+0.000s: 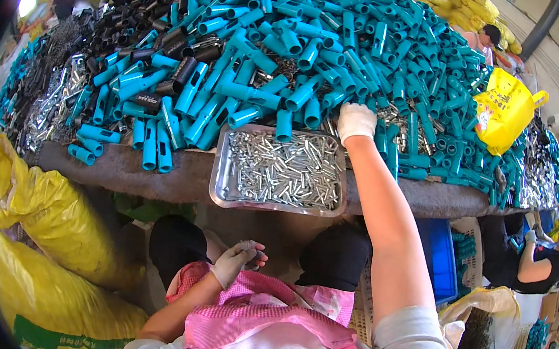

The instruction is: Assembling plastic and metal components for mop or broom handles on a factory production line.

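My right hand (357,123), in a white glove, reaches forward to the pile just beyond the tray's far right corner. Its fingers curl down among teal tubes, and whatever they grip is hidden. Close to my lap is my left hand (238,261), also gloved, its darkened fingers bent together; I cannot make out anything in them. A metal tray (218,198) full of small silvery metal pins (286,168) rests at the table's front edge. Behind it rises a big heap of teal slotted tubes (251,93), one of them standing over the tray's far rim.
Black tubes (181,73) and shiny metal parts lie left in the heap. A yellow bag (507,112) sits on its right side. Full yellow sacks (65,218) stand at my left, a blue crate (438,257) at my right. Other people (548,260) work around the table.
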{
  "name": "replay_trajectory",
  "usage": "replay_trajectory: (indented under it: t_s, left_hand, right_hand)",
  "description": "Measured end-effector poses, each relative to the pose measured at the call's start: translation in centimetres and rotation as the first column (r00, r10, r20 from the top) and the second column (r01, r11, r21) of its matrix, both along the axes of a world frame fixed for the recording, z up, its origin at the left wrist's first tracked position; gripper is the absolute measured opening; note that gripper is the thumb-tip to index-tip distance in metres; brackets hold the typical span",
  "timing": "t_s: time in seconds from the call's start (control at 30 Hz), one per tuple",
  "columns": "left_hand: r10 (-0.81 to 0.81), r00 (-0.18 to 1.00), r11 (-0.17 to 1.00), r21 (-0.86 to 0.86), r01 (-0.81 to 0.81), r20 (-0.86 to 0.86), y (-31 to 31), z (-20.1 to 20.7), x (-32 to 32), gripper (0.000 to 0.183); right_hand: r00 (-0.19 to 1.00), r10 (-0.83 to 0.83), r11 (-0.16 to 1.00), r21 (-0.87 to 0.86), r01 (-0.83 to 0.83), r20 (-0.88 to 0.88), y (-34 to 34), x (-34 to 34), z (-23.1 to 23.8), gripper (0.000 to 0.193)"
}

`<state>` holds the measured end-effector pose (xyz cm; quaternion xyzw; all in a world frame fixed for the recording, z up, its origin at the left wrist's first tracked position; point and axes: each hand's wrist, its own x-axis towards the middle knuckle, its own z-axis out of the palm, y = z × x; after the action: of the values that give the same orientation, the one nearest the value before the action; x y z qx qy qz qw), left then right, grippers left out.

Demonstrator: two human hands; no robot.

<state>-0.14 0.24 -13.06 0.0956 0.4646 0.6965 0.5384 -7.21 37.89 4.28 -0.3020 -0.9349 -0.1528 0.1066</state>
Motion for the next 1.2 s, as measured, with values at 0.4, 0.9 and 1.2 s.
replay_trajectory:
  t_s: [0.4, 0.9, 1.2]
  left_hand:
    - [0.375, 0.684, 0.927, 0.264, -0.266, -0.626, -6.2, 10.1, -7.3, 0.025]
    - [-0.770, -0.087, 0.100, 0.015, -0.995, -0.632, -12.4, 13.8, -28.8, 0.040]
    - [-0.725, -0.197, 0.180, 0.094, -0.979, -0.660, -11.5, 14.1, -30.3, 0.036]
  right_hand:
    - [0.955, 0.043, 0.999, -0.004, -0.047, -0.293, 0.1, 4.3, 1.8, 0.016]
    - [0.021, -0.209, 0.813, -0.186, -0.552, -0.978, -7.1, 12.2, 1.5, 0.035]
    - [0.410, -0.391, 0.470, -0.562, -0.681, -0.824, -12.6, 15.0, -0.6, 0.041]
